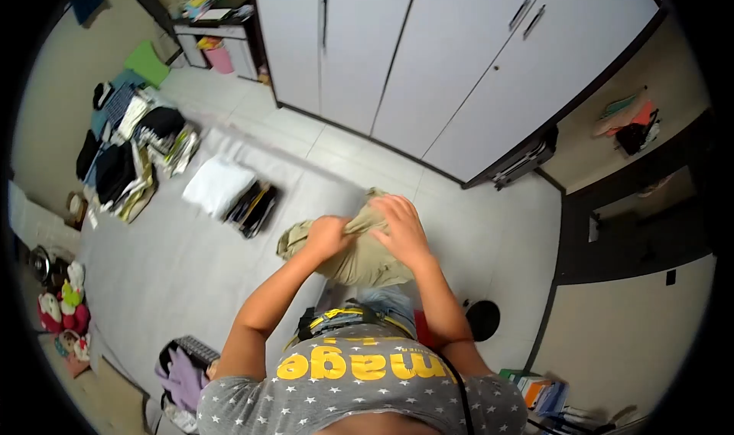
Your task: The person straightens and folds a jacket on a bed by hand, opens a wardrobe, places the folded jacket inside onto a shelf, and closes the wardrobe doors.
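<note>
An olive-khaki garment (365, 265), bunched and creased, hangs in front of my body by the bed's edge. Its exact kind cannot be made out. My left hand (327, 238) is closed around the upper left part of the cloth. On the other side, my right hand (401, 228) lies over the cloth with its fingers stretched out and the thumb apart, slightly blurred. Part of the garment shows beyond the right fingertips. Its lower edge drops in front of my waist.
The bed (229, 282) carries a white folded stack (219, 184), dark folded clothes (252, 208) and a large clothes heap (126, 148). A purple cloth (183, 380) lies near a basket. Wardrobe doors (443, 60) stand ahead; a suitcase (526, 160) is beside them. A black round object (483, 321) is on the floor.
</note>
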`<act>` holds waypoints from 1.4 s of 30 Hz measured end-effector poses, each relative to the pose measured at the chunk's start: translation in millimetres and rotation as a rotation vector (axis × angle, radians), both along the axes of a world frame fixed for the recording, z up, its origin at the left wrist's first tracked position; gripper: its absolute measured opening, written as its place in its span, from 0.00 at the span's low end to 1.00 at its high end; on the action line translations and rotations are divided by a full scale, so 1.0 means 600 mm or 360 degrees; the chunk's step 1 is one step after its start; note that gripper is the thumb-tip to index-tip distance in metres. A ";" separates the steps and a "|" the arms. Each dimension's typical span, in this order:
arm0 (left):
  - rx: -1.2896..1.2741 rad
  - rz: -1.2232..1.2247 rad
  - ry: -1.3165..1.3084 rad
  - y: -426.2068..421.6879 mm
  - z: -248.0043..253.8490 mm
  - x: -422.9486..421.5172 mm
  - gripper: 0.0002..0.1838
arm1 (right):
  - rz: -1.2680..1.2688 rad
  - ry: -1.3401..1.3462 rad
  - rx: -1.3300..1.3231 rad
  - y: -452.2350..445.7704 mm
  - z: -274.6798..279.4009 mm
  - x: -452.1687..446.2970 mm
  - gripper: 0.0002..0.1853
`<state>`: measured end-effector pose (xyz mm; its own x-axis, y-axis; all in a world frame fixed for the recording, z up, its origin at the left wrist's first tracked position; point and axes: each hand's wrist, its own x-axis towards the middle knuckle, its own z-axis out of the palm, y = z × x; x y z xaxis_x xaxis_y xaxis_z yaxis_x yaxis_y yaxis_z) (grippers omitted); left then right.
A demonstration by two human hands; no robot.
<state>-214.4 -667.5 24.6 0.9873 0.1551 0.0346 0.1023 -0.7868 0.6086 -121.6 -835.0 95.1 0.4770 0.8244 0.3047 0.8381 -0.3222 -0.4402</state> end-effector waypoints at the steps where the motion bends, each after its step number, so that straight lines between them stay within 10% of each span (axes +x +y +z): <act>1: -0.0093 0.0097 0.0032 -0.008 0.006 0.037 0.16 | -0.0207 0.0205 0.0112 -0.026 0.008 0.038 0.40; 4: -0.0228 -0.0089 -0.0057 -0.005 0.005 0.148 0.14 | -0.0339 0.0732 -0.0231 -0.092 -0.034 0.166 0.58; 10: -0.0197 -0.0545 -0.0460 0.016 0.103 0.352 0.18 | -0.0182 0.0277 -0.0048 -0.085 0.021 0.402 0.63; 16: -0.0060 -0.0539 -0.0488 0.082 0.147 0.497 0.20 | -0.0151 0.0189 -0.0192 -0.035 0.075 0.569 0.45; 19: 0.0007 -0.0483 -0.0405 0.116 0.139 0.573 0.19 | 0.0023 0.0919 -0.0221 -0.036 0.105 0.675 0.36; 24: 0.0208 -0.0616 -0.0381 0.146 0.154 0.682 0.18 | -0.1231 0.0133 0.1475 -0.078 0.159 1.039 0.30; 26: 0.0355 -0.0639 -0.0313 0.154 0.163 0.717 0.17 | -0.1606 -0.0553 0.1151 -0.100 0.178 1.161 0.30; 29: 0.0374 -0.0688 -0.0357 0.154 0.188 0.741 0.16 | -0.1256 0.0497 0.1458 -0.083 0.234 1.190 0.25; 42: 0.0263 -0.0689 -0.0247 0.075 0.194 0.828 0.14 | -0.1091 0.0550 0.1806 -0.180 0.202 0.981 0.11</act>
